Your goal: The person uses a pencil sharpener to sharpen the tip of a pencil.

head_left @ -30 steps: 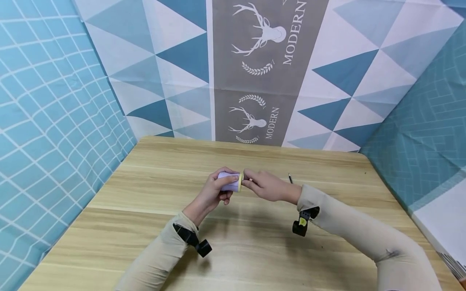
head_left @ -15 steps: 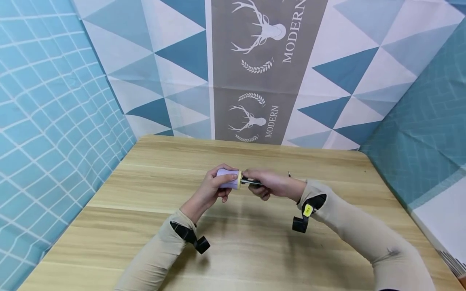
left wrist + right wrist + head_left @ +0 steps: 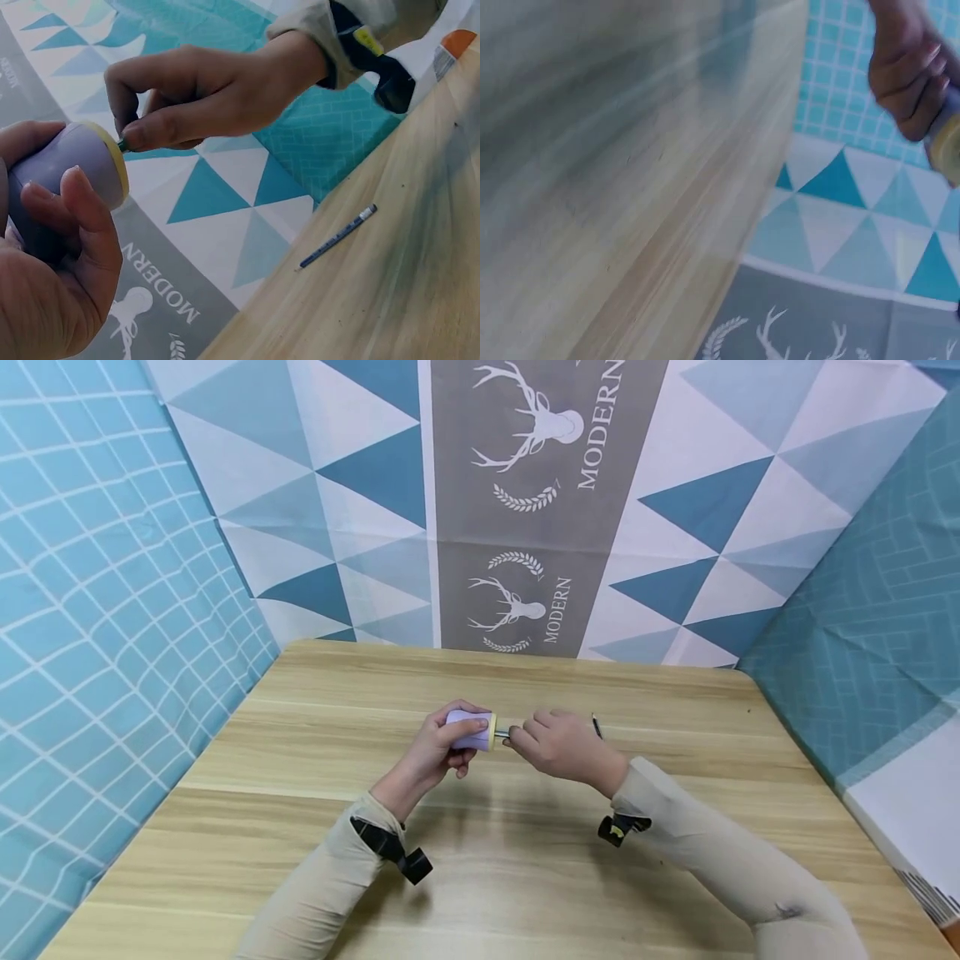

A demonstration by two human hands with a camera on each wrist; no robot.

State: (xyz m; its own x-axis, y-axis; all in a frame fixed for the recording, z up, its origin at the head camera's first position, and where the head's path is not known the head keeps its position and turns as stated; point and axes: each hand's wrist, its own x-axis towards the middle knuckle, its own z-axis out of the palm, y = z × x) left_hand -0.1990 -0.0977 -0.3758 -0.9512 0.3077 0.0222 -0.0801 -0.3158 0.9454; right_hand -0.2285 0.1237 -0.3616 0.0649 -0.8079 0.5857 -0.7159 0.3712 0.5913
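Observation:
In the head view my left hand [image 3: 431,750] grips a purple cylinder [image 3: 467,715] with a yellow end [image 3: 492,732], its thumb laid along the side. That yellow end faces right, towards my right hand [image 3: 562,747]. Between the two shows a short length of a thin dark, pencil-like rod [image 3: 502,733], standing out of the yellow end. The left wrist view has the right thumb and index finger pinching it; the fingers hide most of the rod. At the right wrist view's edge, part of the left hand [image 3: 911,86] appears with the yellow end [image 3: 948,148].
A dark pencil [image 3: 337,237] lies on the wooden table [image 3: 375,877], beyond the right wrist in the head view. Patterned cloths hang behind and on both sides, the grey panel [image 3: 517,543] among them. Black cameras are strapped to both sleeves.
My right hand has rolled over and drawn slightly right, from fingers at the yellow end to knuckles up. Half a second ago more of the rod showed. The left hand and cylinder barely moved.

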